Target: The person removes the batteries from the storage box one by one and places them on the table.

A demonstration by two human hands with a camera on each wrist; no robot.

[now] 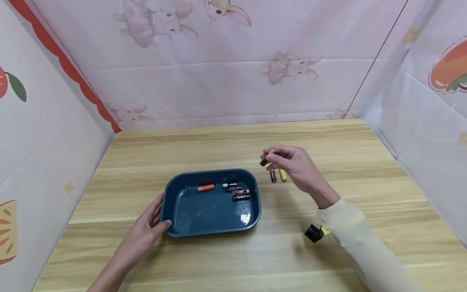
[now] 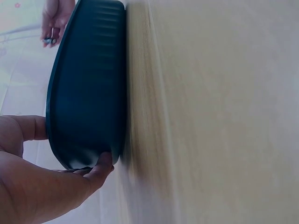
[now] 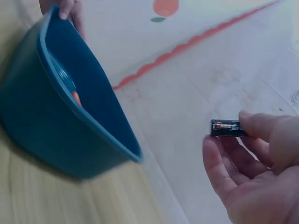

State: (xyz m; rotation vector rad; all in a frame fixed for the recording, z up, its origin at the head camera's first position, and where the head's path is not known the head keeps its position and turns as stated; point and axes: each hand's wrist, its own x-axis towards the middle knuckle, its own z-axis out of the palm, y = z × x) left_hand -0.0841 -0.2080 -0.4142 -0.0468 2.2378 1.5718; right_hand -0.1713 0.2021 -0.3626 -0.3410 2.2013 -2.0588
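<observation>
A dark blue plastic basin [image 1: 211,232] stands on the table, and my left hand [image 1: 146,228] grips its left end, thumb over the rim and fingers against the outer wall. Inside lie an orange battery [image 1: 206,187] and several dark batteries [image 1: 241,197] toward the right. My right hand [image 1: 297,168] is raised beyond the basin's right side, pinching a black battery [image 3: 226,127] between thumb and fingers. Below that hand, a black battery [image 1: 273,176] and a yellow battery [image 1: 282,174] lie side by side on the table.
A small black object [image 1: 313,233] with a yellow part lies near the right sleeve [image 1: 361,235]. The wooden table [image 1: 175,263] is enclosed by a rabbit-print back wall [image 1: 219,89] and side walls with fruit prints.
</observation>
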